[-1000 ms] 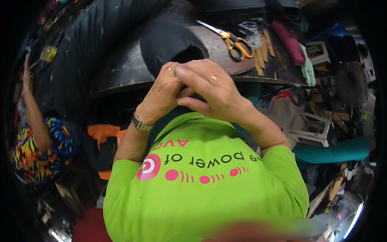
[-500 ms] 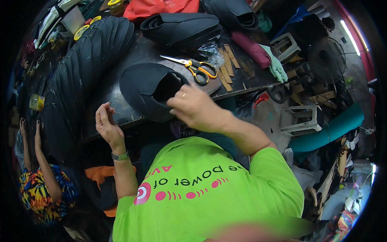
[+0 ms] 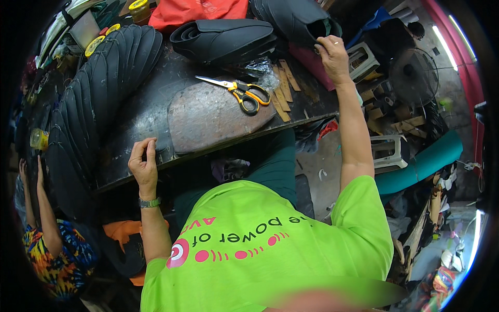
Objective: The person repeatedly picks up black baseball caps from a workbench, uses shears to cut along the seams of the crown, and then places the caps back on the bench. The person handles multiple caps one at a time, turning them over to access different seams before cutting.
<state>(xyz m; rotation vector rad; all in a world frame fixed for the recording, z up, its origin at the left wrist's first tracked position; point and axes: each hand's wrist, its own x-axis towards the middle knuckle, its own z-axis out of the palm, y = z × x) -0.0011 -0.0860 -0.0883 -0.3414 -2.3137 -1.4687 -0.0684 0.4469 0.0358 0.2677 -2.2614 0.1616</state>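
At the far right of the table, my right hand point(image 3: 332, 56) has its fingers closed on the rim of a black shoe upper point(image 3: 299, 22), which lies with other uppers at the back. My left hand point(image 3: 144, 160) is held over the table's front edge at the left, fingers loosely bent, thumb apart, with nothing visible in it. A worn brown slab point(image 3: 202, 117) lies on the dark table between the hands. Scissors point(image 3: 245, 96) with yellow and black handles rest on the slab's far right side, blades pointing left.
A long row of overlapping black uppers point(image 3: 91, 101) runs down the left side. More uppers point(image 3: 223, 39) lie stacked at the back, beside a red bag point(image 3: 197, 11). Wooden strips point(image 3: 283, 91) lie right of the scissors. Another person's hands point(image 3: 32, 174) show at far left.
The black shoe upper has gone from the slab to the uppers at the back right, with my right hand on it. My left hand's fingers have bent more. The slab is now uncovered.
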